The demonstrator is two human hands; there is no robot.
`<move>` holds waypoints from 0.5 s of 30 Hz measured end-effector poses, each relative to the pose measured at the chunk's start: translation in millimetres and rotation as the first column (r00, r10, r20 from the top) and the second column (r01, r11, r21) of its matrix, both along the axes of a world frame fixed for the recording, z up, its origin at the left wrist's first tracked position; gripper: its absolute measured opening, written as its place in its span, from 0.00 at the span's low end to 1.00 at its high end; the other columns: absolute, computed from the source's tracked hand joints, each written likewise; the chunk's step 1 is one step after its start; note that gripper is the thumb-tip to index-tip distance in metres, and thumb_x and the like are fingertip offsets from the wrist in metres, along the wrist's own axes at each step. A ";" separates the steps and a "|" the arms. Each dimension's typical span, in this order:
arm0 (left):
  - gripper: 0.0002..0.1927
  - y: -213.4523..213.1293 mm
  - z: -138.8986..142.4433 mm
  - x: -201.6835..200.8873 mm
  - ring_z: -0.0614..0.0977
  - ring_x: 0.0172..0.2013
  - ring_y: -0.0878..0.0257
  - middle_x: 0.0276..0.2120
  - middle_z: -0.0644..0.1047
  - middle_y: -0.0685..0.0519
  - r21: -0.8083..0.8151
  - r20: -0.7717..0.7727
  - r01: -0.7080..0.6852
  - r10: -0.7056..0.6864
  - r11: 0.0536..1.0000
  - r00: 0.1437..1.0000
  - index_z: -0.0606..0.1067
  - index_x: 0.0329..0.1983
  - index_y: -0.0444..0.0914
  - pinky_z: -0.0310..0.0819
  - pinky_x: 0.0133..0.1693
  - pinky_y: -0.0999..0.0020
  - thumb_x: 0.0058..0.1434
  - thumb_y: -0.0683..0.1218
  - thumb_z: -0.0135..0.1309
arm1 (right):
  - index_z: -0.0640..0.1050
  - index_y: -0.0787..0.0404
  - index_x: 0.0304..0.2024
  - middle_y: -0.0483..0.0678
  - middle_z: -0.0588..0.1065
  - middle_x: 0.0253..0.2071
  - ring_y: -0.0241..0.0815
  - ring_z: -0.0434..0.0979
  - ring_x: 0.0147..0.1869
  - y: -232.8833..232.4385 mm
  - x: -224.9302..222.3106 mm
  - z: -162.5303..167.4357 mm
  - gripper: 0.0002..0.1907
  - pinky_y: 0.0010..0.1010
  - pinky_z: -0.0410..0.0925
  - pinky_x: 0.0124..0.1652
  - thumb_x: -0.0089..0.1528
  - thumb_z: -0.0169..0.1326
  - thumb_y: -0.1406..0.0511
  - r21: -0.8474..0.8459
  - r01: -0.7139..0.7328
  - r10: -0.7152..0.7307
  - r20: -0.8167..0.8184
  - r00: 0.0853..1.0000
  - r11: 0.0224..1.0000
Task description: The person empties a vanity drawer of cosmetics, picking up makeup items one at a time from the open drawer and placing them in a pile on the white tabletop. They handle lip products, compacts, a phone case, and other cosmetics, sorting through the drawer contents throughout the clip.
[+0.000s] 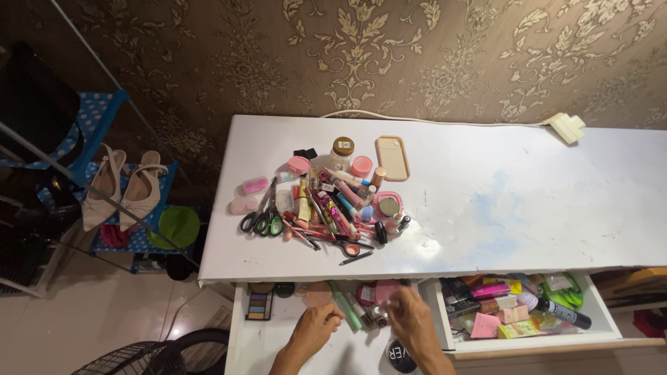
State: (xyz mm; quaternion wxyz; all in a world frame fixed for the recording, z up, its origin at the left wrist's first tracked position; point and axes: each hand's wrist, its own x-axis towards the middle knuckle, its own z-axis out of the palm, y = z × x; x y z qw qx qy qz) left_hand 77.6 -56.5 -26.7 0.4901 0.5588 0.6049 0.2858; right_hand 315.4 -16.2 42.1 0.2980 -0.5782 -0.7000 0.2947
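Head view: we find both hands inside the open white left drawer below the white tabletop. The left hand is curled, fingertips touching a pale green tube lying in the drawer; we cannot tell whether it truly grips it. The right hand is bent at the knuckles over a small cluster of pink and dark cosmetic items; whether it grasps one we cannot tell. A rectangular eyeshadow palette with coloured pans lies at the drawer's left, well apart from the hands. The adjoining right drawer is packed with pink, yellow and green packets and a black bottle. On the tabletop we note a heap of cosmetics, green-handled scissors at its left edge and a beige phone case behind it. Pale heeled shoes stand on a blue rack to the left.
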 end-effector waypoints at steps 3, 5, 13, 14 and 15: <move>0.10 6.5 4.4 3.9 0.87 0.33 0.63 0.32 0.84 0.49 -0.022 0.081 -0.056 0.057 0.998 0.995 0.79 0.42 0.35 0.81 0.38 0.65 0.63 0.42 0.49 | 0.75 0.64 0.37 0.51 0.77 0.35 0.44 0.82 0.31 31.0 -4.1 22.1 0.08 0.33 0.75 0.30 0.57 0.61 0.69 0.119 -0.002 0.001 0.014 1.000 0.993; 0.10 11.8 8.6 6.9 0.87 0.33 0.64 0.32 0.84 0.49 0.038 0.100 -0.080 0.076 0.996 0.992 0.79 0.41 0.35 0.82 0.38 0.67 0.64 0.41 0.48 | 0.76 0.64 0.37 0.52 0.76 0.34 0.45 0.81 0.31 52.5 -7.1 29.4 0.07 0.34 0.74 0.31 0.58 0.61 0.69 0.165 -0.007 -0.004 0.066 0.998 0.986; 0.09 26.4 28.4 8.3 0.87 0.35 0.65 0.34 0.84 0.50 0.145 0.123 -0.173 0.156 0.974 0.980 0.79 0.43 0.35 0.81 0.40 0.69 0.65 0.42 0.49 | 0.74 0.65 0.38 0.55 0.75 0.36 0.52 0.80 0.34 109.8 -10.5 15.6 0.05 0.39 0.73 0.34 0.60 0.56 0.73 0.316 -0.036 0.020 0.056 0.998 0.948; 0.09 27.6 29.1 8.4 0.87 0.35 0.65 0.34 0.84 0.50 0.148 0.125 -0.183 0.165 0.972 0.978 0.79 0.43 0.35 0.81 0.40 0.69 0.65 0.42 0.49 | 0.74 0.65 0.38 0.56 0.75 0.36 0.55 0.79 0.34 113.8 -9.9 12.5 0.06 0.41 0.72 0.34 0.60 0.57 0.73 0.333 -0.036 0.004 0.097 0.995 0.942; 0.09 28.4 29.0 8.8 0.87 0.34 0.64 0.34 0.84 0.50 0.150 0.128 -0.192 0.173 0.970 0.976 0.79 0.43 0.35 0.81 0.40 0.69 0.65 0.42 0.49 | 0.74 0.65 0.39 0.56 0.75 0.36 0.54 0.79 0.34 117.4 -10.2 9.4 0.06 0.40 0.72 0.34 0.59 0.57 0.73 0.346 -0.033 0.002 0.092 0.996 0.938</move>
